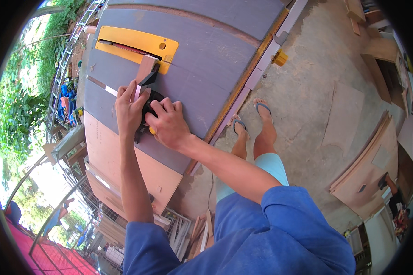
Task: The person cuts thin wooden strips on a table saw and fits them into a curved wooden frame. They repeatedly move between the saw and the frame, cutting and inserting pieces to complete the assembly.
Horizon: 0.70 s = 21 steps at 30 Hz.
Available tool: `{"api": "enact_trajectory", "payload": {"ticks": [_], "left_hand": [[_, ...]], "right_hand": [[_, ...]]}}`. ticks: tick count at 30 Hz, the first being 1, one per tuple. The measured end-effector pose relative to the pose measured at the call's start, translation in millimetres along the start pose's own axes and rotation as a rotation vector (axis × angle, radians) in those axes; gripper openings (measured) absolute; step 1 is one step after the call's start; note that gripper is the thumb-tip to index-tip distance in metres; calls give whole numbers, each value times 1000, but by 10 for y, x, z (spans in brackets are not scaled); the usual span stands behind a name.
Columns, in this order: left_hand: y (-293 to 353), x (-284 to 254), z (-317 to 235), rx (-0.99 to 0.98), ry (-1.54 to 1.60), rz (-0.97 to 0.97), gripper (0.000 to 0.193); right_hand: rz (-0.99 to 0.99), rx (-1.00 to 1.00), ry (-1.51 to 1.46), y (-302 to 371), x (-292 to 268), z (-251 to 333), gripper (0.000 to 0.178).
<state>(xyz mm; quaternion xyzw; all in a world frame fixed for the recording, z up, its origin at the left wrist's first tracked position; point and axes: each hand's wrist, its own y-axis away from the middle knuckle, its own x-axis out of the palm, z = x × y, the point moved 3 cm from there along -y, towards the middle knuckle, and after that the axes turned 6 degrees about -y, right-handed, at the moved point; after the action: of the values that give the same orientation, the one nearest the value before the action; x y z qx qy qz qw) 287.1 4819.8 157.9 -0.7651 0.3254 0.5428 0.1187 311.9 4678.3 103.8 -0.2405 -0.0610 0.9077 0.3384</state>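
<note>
A grey table saw top (206, 59) carries a yellow insert plate (124, 42) with a reddish blade (128, 48) showing in its slot. A short piece of wood (147, 68) lies with its far end over the plate, close to the blade, against a black mitre gauge (150, 79). The fingers of my left hand (129, 109) are closed on the wood, pressing it to the gauge. My right hand (170, 123) is wrapped round the black gauge's near part, beside a small yellow part. The palm-side grip is partly hidden.
A yellow-edged rail (234, 101) runs along the saw's right side, with a yellow knob (279, 57). A wooden board (119, 146) adjoins the top's near left. Plywood sheets (369, 165) lean at the right. A ladder (69, 59) stands far left. Another person (397, 208) is at the right edge.
</note>
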Motion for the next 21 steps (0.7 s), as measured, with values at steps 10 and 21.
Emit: {"api": "enact_trajectory", "payload": {"ticks": [10,21], "left_hand": [[79,-8,-57,-66,22,34,58],[88,1,-60,-31,62,26,53]], "right_hand": [[0,-33,-50,54,-70,2,8],[3,-33,-71,61,-103,2,9]]}}
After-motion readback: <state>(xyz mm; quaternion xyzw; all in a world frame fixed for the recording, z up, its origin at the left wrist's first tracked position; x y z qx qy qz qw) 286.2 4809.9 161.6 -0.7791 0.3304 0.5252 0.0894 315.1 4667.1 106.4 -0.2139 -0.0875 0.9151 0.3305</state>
